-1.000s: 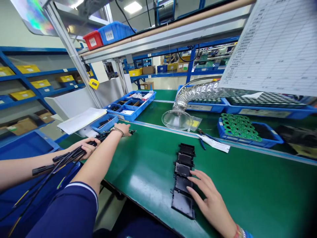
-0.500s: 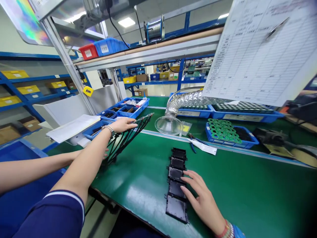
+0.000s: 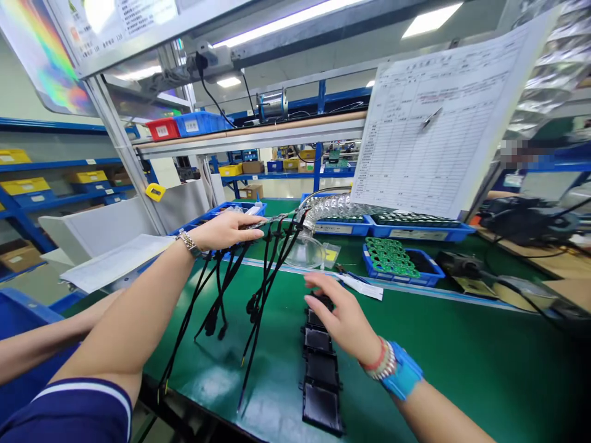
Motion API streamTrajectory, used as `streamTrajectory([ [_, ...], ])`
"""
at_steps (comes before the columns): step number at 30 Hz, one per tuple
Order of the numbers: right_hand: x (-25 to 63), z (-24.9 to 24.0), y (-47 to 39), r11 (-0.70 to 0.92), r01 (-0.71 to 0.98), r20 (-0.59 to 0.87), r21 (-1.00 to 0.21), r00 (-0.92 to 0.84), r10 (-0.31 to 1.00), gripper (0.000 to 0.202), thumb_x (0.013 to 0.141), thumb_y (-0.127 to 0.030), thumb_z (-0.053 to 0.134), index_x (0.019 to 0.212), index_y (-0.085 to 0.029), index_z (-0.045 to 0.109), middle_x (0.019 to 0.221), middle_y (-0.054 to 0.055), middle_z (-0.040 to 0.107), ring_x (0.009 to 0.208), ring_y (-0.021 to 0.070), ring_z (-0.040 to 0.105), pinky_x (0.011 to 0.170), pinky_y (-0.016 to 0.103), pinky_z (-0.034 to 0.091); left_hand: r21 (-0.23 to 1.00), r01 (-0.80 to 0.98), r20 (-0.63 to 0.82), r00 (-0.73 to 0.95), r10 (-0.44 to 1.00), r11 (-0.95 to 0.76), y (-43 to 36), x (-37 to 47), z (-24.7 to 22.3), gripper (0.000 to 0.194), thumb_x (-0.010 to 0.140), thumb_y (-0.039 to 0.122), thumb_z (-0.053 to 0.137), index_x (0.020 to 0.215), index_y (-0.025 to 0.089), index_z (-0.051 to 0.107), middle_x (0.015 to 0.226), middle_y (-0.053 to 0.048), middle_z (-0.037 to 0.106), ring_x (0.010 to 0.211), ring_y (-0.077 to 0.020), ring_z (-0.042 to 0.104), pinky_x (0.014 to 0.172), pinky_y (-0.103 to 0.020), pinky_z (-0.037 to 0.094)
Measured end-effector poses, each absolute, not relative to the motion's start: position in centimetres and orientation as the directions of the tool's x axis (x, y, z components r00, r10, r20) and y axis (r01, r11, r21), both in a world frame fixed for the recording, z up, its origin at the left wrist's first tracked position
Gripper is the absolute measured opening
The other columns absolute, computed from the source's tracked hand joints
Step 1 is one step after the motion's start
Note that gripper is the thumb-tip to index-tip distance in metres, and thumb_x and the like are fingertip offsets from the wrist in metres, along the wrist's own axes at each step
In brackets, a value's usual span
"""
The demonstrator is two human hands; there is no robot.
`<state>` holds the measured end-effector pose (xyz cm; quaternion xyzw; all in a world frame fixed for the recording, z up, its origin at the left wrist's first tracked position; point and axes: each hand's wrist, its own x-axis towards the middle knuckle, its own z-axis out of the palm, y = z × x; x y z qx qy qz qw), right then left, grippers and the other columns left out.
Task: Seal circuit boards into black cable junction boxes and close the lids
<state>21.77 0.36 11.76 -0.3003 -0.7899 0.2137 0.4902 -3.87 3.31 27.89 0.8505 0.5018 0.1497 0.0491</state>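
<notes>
My left hand, with a metal-banded watch at the wrist, pinches the end of a thin circuit board strip between thumb and fingers. Black cables with small connectors and bare ends hang from the strip over the green table. My right hand, wearing beaded bracelets and a blue wristband, is open above the far end of a row of shallow black plastic cases. It partly hides the far cases; whether it touches them I cannot tell. Another person's forearm lies behind my left arm, its hand hidden.
A blue tray with green circuit boards stands at the right. Pliers and a white packet lie near a clear fume hood on a foil duct. A paper sheet hangs at upper right.
My left hand has brought the strip rightward, and its cables now hang freely over the table. My right hand has moved from beside the cases to above their far end. The view has shifted.
</notes>
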Motion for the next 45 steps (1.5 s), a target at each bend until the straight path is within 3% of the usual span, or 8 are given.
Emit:
streamTrajectory([
  [7, 18.1, 16.4, 0.4, 0.564, -0.087, 0.557, -0.821, -0.341, 0.757, 0.033, 0.082, -0.029, 0.052, 0.113, -0.020, 0.051, 0.109, 0.007, 0.058, 0.097, 0.0185, 0.055, 0.080, 0.032, 0.049, 0.305, 0.774, 0.281, 0.484, 0.829, -0.555, 1.5, -2.9, 29.0, 0.056, 0.078, 0.053, 0.051, 0.126, 0.025, 0.049, 0.127, 0.002, 0.052, 0.115, -0.0228, 0.048, 0.101, -0.031, 0.035],
  [18, 15.5, 16.6, -2.8, 0.743, -0.049, 0.656, -0.667, -0.510, 0.556, 0.041, 0.082, -0.018, 0.048, 0.123, -0.022, 0.046, 0.105, 0.006, 0.058, 0.087, 0.0167, 0.056, 0.081, 0.033, 0.047, 0.452, 0.735, 0.388, 0.349, 0.853, -0.506, 0.9, -4.2, 25.9, 0.040, 0.080, 0.045, 0.048, 0.104, 0.017, 0.063, 0.107, -0.006, 0.064, 0.099, -0.0243, 0.057, 0.093, -0.037, 0.043],
  [23, 16.0, 15.5, -1.4, 0.788, 0.036, 0.651, -0.615, -0.541, 0.533, 0.035, 0.081, -0.019, 0.050, 0.116, -0.023, 0.052, 0.104, 0.006, 0.058, 0.090, 0.0176, 0.055, 0.083, 0.036, 0.047, 0.719, 0.314, 0.581, 0.217, 0.784, -0.620, -0.6, -7.4, 23.1, 0.029, 0.075, 0.042, 0.056, 0.091, 0.021, 0.066, 0.108, -0.005, 0.063, 0.106, -0.0298, 0.053, 0.094, -0.044, 0.043],
  [27, 15.4, 13.6, 1.4, 0.662, 0.146, 0.539, -0.735, -0.466, 0.702, 0.036, 0.080, -0.023, 0.051, 0.116, -0.021, 0.051, 0.110, 0.009, 0.056, 0.092, 0.0197, 0.055, 0.073, 0.034, 0.050, 0.711, 0.024, 0.701, 0.064, 0.711, -0.703, -1.7, -9.2, 21.3, 0.021, 0.069, 0.051, 0.056, 0.082, 0.037, 0.066, 0.100, 0.006, 0.065, 0.102, -0.0293, 0.056, 0.085, -0.046, 0.049],
  [31, 14.0, 12.9, 2.2, 0.624, 0.177, 0.525, -0.761, -0.395, 0.754, 0.042, 0.078, -0.027, 0.054, 0.119, -0.020, 0.046, 0.116, 0.010, 0.051, 0.096, 0.0207, 0.054, 0.076, 0.036, 0.049, 0.666, -0.090, 0.734, -0.096, 0.672, -0.740, -2.0, -9.4, 20.3, 0.013, 0.070, 0.037, 0.060, 0.082, 0.041, 0.064, 0.097, 0.010, 0.065, 0.101, -0.0240, 0.058, 0.083, -0.040, 0.052],
  [35, 13.2, 13.5, 2.3, 0.686, 0.248, 0.628, -0.685, -0.277, 0.727, 0.036, 0.076, -0.027, 0.056, 0.111, -0.019, 0.050, 0.102, 0.009, 0.055, 0.088, 0.0207, 0.053, 0.076, 0.036, 0.045, 0.656, -0.200, 0.721, -0.118, 0.682, -0.728, -1.9, -9.1, 19.8, 0.017, 0.075, 0.026, 0.060, 0.086, 0.039, 0.061, 0.100, 0.009, 0.063, 0.103, -0.0180, 0.058, 0.085, -0.037, 0.052],
  [38, 13.2, 14.2, 3.0, 0.711, 0.272, 0.642, -0.649, -0.307, 0.703, 0.010, 0.077, -0.029, 0.054, 0.081, -0.019, 0.056, 0.082, 0.004, 0.056, 0.076, 0.0181, 0.051, 0.069, 0.031, 0.043, 0.663, -0.245, 0.709, -0.098, 0.699, -0.707, -1.9, -8.8, 19.8, 0.017, 0.075, 0.025, 0.061, 0.085, 0.039, 0.059, 0.098, 0.010, 0.063, 0.101, -0.0167, 0.059, 0.083, -0.036, 0.053],
  [45, 14.1, 17.7, 3.4, 0.625, 0.142, 0.567, -0.768, -0.304, 0.766, 0.022, 0.081, -0.037, 0.051, 0.069, -0.019, 0.050, 0.055, -0.005, 0.044, 0.050, 0.0095, 0.040, 0.050, 0.023, 0.033, 0.747, -0.178, 0.623, -0.150, 0.768, -0.640, -1.9, -9.3, 20.1, 0.022, 0.071, 0.042, 0.062, 0.091, 0.033, 0.061, 0.104, 0.005, 0.065, 0.101, -0.0239, 0.058, 0.085, -0.041, 0.051],
])
